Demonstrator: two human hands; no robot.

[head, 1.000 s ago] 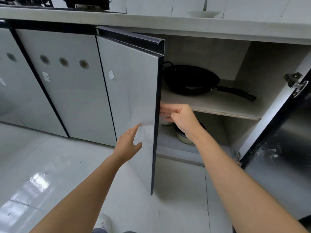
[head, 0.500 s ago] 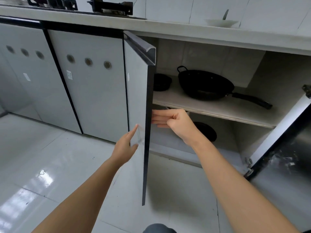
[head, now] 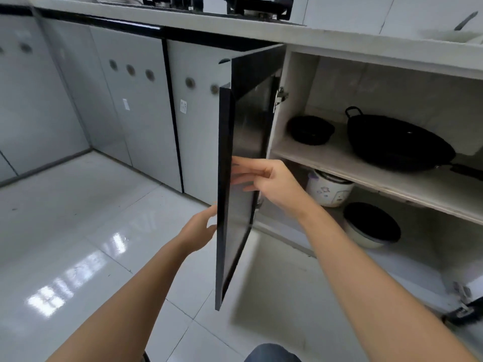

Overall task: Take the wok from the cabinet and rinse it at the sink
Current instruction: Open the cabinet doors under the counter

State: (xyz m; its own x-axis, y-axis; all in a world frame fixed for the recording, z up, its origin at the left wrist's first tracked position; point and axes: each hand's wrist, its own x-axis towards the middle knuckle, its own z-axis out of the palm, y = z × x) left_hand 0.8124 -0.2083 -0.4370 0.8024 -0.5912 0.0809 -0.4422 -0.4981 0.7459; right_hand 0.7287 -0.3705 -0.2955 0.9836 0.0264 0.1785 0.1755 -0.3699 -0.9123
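Resting flat-fingered, both hands (left hand (head: 200, 229), right hand (head: 266, 182)) are touching the cabinet door (head: 236, 178) at centre frame; wok (head: 397, 142) is sitting on the shelf (head: 339, 163), right.

Black wok (head: 397, 142); white rice cooker (head: 329, 189), purple flower print; grey cabinet doors (head: 146, 113), black trim.

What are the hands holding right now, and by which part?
Nothing is gripped. The right hand lays straight fingers on the inner face of the cabinet door near its free edge; the left hand is open at its outer side.
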